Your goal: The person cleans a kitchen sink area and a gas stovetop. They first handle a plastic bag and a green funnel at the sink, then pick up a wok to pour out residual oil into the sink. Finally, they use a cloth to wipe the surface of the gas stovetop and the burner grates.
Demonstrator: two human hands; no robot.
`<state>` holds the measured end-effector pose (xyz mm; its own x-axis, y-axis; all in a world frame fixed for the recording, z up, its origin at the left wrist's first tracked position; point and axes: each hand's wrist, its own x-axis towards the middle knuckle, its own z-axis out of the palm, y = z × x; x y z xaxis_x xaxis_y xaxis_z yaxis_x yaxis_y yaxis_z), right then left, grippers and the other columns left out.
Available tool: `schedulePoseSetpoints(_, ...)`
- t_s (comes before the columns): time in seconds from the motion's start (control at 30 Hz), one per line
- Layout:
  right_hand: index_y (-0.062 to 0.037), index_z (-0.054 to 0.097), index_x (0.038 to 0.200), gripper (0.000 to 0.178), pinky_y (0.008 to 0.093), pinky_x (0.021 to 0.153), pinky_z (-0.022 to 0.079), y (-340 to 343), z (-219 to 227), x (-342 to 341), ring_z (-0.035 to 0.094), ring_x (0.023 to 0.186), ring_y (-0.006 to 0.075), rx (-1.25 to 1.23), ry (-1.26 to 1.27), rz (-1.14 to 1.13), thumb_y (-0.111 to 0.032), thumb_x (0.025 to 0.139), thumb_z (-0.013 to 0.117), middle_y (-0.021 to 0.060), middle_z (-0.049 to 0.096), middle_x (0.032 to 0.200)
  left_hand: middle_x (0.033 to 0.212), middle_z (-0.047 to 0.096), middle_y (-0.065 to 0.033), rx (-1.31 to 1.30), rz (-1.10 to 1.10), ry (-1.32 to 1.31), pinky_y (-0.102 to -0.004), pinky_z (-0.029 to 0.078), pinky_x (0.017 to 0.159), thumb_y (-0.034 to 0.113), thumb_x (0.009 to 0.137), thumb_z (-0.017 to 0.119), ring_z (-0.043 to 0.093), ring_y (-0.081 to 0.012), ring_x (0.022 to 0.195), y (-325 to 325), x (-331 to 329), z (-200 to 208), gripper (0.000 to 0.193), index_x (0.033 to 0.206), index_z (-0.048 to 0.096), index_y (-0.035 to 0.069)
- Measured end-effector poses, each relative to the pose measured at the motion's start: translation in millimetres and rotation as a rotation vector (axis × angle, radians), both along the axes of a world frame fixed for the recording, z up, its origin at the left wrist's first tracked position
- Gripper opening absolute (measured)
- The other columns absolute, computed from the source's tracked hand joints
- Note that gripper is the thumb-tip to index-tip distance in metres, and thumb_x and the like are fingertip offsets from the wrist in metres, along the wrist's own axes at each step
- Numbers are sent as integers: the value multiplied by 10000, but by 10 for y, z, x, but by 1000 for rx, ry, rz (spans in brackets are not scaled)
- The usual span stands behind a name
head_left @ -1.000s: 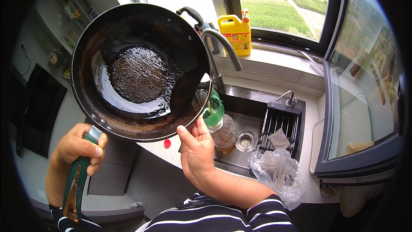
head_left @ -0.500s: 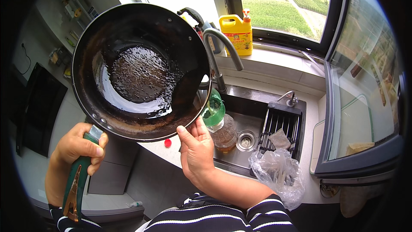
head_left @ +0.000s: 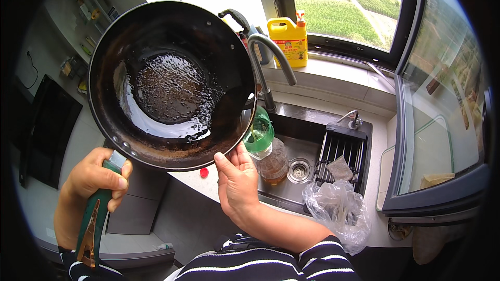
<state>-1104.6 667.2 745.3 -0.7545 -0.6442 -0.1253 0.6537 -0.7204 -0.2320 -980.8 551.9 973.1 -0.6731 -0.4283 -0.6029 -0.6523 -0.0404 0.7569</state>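
Note:
A dark wok (head_left: 172, 93) is held up and tilted, with oily liquid glistening in its bowl. Its green handle (head_left: 92, 213) is wrapped by the fingers of my left hand (head_left: 99, 177). My right hand (head_left: 238, 182) grips the near right rim, thumb inside the edge and fingers under it. Beneath the wok's right edge stands a green funnel (head_left: 260, 130) over a clear plastic bottle (head_left: 273, 164), which has some brown liquid at its bottom. A thin stream seems to show in the funnel. The wok hides part of the funnel.
The bottle stands in a steel sink (head_left: 299, 148) under a curved faucet (head_left: 273, 47). A black drying rack (head_left: 338, 148) carries a scouring pad (head_left: 340, 168); a plastic bag (head_left: 338, 203) hangs over the front edge. A yellow jug (head_left: 289, 41) stands on the sill, and a red cap (head_left: 204, 173) lies on the counter.
The wok has tilted very slightly, and the liquid inside has shifted a little. Both hands keep their hold. The thin stream in the funnel shows more plainly now.

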Motion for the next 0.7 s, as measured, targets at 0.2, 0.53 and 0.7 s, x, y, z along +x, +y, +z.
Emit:
schedulePoseSetpoints(0.2, 9, 332, 1426, 640, 199, 787, 417, -18, -11, -2, 512, 1117, 103, -11, -19, -8, 66, 856, 617, 66, 474, 1377, 570, 551, -113, -4, -25, -8, -305, 474, 418, 3, 724, 618, 573, -214, 424, -7, -25, -1, 123, 815, 535, 5)
schedulePoseSetpoints(0.53, 15, 281, 1447, 661, 294, 1066, 355, -25, -39, 22, 433, 1271, 170, -61, -36, 32, 97, 862, 578, 93, 407, 1434, 562, 562, -108, -47, -26, -34, -297, 474, 445, 7, 710, 616, 578, -207, 434, 66, -41, 18, 103, 784, 544, 6)
schedulePoseSetpoints(0.7, 24, 263, 1451, 663, 317, 1113, 314, -33, -41, 23, 404, 1302, 187, -71, -44, 37, 115, 864, 557, 108, 384, 1449, 562, 563, -104, -72, -35, -53, -294, 472, 449, 9, 706, 613, 577, -203, 436, 93, -55, 26, 106, 783, 541, 9)
